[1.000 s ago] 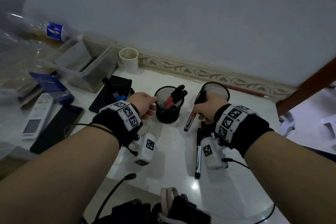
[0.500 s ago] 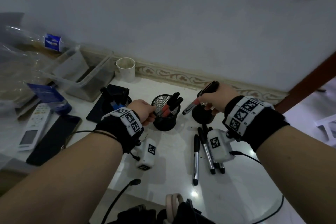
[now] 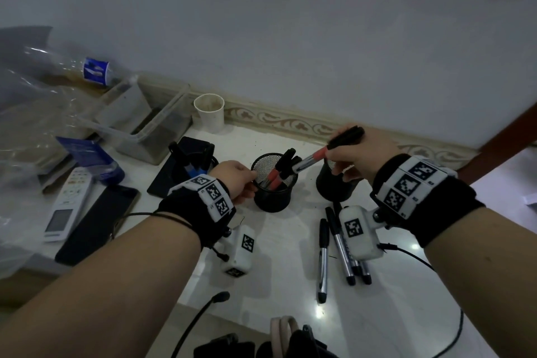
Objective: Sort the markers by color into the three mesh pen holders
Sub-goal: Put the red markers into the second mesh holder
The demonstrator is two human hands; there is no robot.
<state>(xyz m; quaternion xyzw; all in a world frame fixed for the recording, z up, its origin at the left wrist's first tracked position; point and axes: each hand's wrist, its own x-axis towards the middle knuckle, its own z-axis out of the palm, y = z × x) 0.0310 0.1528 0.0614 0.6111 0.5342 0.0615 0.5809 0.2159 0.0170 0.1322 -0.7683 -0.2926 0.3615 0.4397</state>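
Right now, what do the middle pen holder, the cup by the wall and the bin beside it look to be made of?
Middle pen holder: black wire mesh, likely metal; the weave shows on its inner wall.
Cup: probably paper, off-white and matte, with a stained inside.
Bin: clear plastic; its contents show through the walls.

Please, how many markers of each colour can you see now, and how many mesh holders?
Red markers: 3, one in the right hand, two in the middle holder.
Markers on the table, black caps: 3.
Blue markers in the left holder: count unclear.
Mesh holders: 3.
Total markers countable: 6.
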